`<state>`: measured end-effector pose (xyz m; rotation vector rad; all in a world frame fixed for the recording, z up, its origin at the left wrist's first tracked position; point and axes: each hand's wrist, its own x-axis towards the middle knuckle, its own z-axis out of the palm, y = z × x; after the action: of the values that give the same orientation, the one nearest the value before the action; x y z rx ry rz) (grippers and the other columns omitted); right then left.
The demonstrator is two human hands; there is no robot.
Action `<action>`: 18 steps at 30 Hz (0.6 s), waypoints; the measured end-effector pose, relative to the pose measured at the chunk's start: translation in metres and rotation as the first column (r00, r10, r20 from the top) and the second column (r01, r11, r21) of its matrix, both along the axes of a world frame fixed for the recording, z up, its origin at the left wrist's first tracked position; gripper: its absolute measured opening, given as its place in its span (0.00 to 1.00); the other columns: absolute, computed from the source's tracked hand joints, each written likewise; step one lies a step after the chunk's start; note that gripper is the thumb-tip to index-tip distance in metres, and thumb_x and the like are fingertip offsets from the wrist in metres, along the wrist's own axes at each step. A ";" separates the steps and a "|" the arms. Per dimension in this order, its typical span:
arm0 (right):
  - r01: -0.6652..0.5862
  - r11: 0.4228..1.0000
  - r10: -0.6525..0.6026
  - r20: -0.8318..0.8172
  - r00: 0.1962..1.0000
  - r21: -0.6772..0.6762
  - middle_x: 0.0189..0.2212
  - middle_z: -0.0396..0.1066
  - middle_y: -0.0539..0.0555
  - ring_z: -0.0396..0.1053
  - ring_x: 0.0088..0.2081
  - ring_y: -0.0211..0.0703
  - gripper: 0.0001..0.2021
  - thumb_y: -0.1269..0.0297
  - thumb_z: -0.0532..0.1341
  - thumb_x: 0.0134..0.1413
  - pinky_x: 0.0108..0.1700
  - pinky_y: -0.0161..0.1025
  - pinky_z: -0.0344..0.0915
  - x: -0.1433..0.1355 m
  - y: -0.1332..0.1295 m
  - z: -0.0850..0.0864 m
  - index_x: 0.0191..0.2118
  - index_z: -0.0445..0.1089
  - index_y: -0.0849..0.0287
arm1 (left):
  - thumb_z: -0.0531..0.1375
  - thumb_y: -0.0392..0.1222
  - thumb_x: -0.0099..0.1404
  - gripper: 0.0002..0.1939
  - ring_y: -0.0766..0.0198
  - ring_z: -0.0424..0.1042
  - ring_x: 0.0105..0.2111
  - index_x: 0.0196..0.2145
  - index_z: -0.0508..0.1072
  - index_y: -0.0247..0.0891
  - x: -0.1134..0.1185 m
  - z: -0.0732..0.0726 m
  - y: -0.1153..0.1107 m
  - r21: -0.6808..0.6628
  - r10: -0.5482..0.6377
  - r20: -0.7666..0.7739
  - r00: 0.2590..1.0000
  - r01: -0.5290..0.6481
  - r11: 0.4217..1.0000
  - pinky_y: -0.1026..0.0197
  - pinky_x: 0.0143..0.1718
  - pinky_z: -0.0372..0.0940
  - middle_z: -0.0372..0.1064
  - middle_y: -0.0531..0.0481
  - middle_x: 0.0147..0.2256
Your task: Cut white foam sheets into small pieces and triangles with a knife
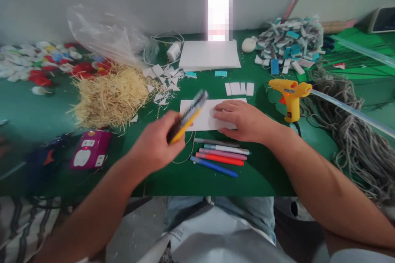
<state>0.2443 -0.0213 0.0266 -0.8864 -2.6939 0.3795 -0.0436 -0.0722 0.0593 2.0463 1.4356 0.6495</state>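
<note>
My left hand (159, 141) is closed round a yellow and black utility knife (188, 119), its upper end blurred and tilted up to the right. The knife is over the left part of a white board (202, 117) on the green table. Flat on the right part of that board lies my right hand (236, 119), fingers spread and pointing left. Just beyond the board, several small white pieces (239, 89) stand in a row. Several markers (220, 158) lie on the near side of the board, the closest one blue.
A yellow glue gun (290, 96) and grey yarn (336, 119) are at the right. Straw (109, 94), white scraps (165, 80) and a purple box (91, 150) lie left. White sheets (210, 55) and a scrap pile (290, 43) are at the back.
</note>
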 end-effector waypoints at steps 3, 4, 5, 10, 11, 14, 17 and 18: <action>0.000 1.000 0.000 0.016 1.000 -0.002 0.57 0.78 0.67 0.75 0.60 0.60 0.18 0.63 0.62 0.62 0.62 0.56 0.72 0.000 0.001 0.000 0.55 0.78 0.61 | 0.57 0.37 0.63 0.24 0.48 0.82 0.46 0.57 0.76 0.46 -0.002 -0.021 -0.038 0.087 -0.216 -0.063 0.974 0.221 0.971 0.52 0.46 0.78 0.81 0.44 0.49; 0.002 1.000 -0.002 0.023 1.000 -0.002 0.57 0.78 0.67 0.75 0.59 0.60 0.18 0.64 0.62 0.62 0.62 0.57 0.72 0.000 0.000 0.000 0.55 0.78 0.60 | 0.55 0.35 0.64 0.29 0.47 0.79 0.56 0.63 0.72 0.44 -0.004 -0.028 -0.047 0.099 -0.278 -0.083 0.957 0.286 0.953 0.51 0.56 0.76 0.78 0.42 0.58; 0.005 1.000 -0.005 0.031 1.000 -0.002 0.58 0.78 0.66 0.75 0.59 0.60 0.18 0.64 0.62 0.62 0.61 0.57 0.72 0.000 0.000 0.001 0.55 0.78 0.60 | 0.55 0.34 0.65 0.32 0.47 0.76 0.61 0.67 0.68 0.44 -0.006 -0.033 -0.053 0.097 -0.313 -0.100 0.945 0.322 0.942 0.50 0.62 0.74 0.74 0.42 0.62; 0.001 1.000 -0.001 0.046 0.999 -0.008 0.58 0.78 0.65 0.75 0.59 0.60 0.17 0.63 0.61 0.64 0.59 0.57 0.73 -0.001 0.001 0.003 0.55 0.78 0.58 | 0.52 0.30 0.68 0.36 0.53 0.72 0.65 0.72 0.58 0.44 -0.021 -0.044 -0.062 0.162 -0.283 -0.117 0.952 0.299 0.940 0.52 0.66 0.70 0.70 0.42 0.66; -0.002 1.000 0.003 0.048 0.999 -0.011 0.58 0.78 0.66 0.75 0.59 0.60 0.18 0.62 0.61 0.64 0.59 0.58 0.73 -0.001 0.001 0.003 0.55 0.78 0.60 | 0.51 0.29 0.68 0.35 0.52 0.72 0.65 0.71 0.59 0.42 -0.023 -0.045 -0.062 0.189 -0.283 -0.126 0.951 0.303 0.934 0.51 0.66 0.70 0.70 0.41 0.66; -0.001 1.000 0.002 0.045 0.999 -0.028 0.59 0.77 0.67 0.74 0.60 0.61 0.19 0.62 0.61 0.64 0.60 0.59 0.72 0.000 0.002 0.002 0.57 0.77 0.61 | 0.51 0.28 0.68 0.29 0.50 0.70 0.66 0.66 0.64 0.37 -0.024 -0.047 -0.059 0.233 -0.303 -0.198 0.932 0.345 0.909 0.49 0.67 0.68 0.69 0.37 0.66; 0.010 0.998 -0.007 0.049 0.999 -0.058 0.62 0.75 0.66 0.72 0.63 0.61 0.21 0.60 0.65 0.62 0.64 0.59 0.70 0.003 0.000 0.002 0.59 0.76 0.59 | 0.52 0.28 0.65 0.29 0.48 0.69 0.67 0.63 0.66 0.36 -0.021 -0.052 -0.057 0.252 -0.327 -0.231 0.916 0.381 0.890 0.48 0.68 0.67 0.69 0.36 0.66; 0.017 0.998 -0.013 0.060 0.998 -0.065 0.63 0.74 0.67 0.71 0.64 0.62 0.23 0.60 0.66 0.61 0.65 0.60 0.69 0.004 -0.001 0.003 0.60 0.76 0.59 | 0.52 0.28 0.64 0.29 0.48 0.69 0.67 0.63 0.67 0.36 -0.019 -0.054 -0.057 0.254 -0.334 -0.231 0.914 0.388 0.886 0.47 0.68 0.67 0.69 0.37 0.66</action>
<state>0.2480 -0.0220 0.0294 -0.9504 -2.7412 0.4479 -0.0628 -0.1288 0.0055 2.5837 1.0438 0.5535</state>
